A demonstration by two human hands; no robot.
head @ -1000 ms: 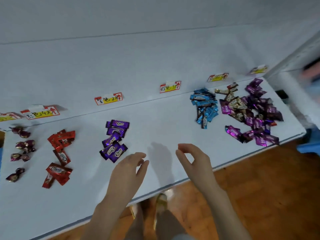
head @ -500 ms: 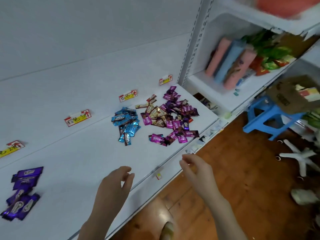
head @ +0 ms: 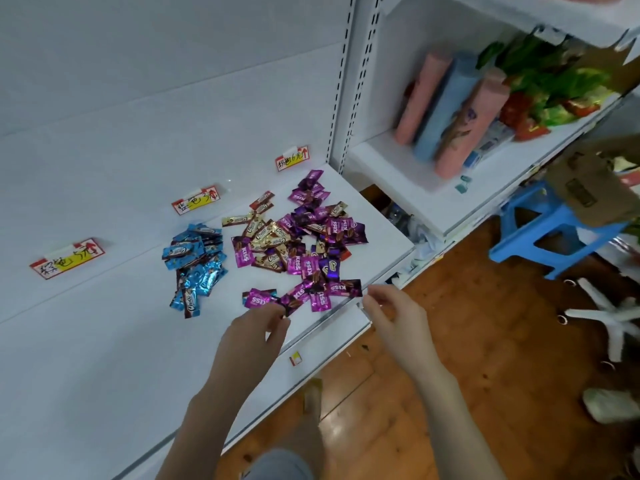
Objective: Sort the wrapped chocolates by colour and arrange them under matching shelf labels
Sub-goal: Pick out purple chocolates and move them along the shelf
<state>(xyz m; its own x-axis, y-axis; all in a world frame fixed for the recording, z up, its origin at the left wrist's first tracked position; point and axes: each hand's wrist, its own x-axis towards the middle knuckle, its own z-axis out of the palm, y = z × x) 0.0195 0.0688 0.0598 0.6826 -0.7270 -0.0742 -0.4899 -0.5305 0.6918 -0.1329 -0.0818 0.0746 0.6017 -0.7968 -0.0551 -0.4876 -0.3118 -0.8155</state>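
A mixed heap of pink, purple, gold and brown wrapped chocolates (head: pixel 304 237) lies at the right end of the white shelf (head: pixel 104 341). A sorted pile of blue chocolates (head: pixel 195 261) lies to its left. Three paper labels are stuck on the back panel: one far left (head: pixel 67 258), one above the blue pile (head: pixel 196 203), one above the mixed heap (head: pixel 292 158). My left hand (head: pixel 254 336) hovers at the heap's near edge, fingertips touching a pink wrapper (head: pixel 292 301). My right hand (head: pixel 389 311) is beside the shelf's front edge, fingers curled and apart, empty.
A neighbouring shelf bay on the right holds pink and blue rolls (head: pixel 446 109) and green packets (head: pixel 554 84). A blue plastic stool (head: pixel 550 230) and a cardboard box (head: pixel 588 185) stand on the wooden floor (head: pixel 485 341). A small tag (head: pixel 295 358) sits on the shelf's front rail.
My view has swung right from the red and purple piles to the mixed heap. Both hands have travelled right and forward, reaching the near edge of the heap.
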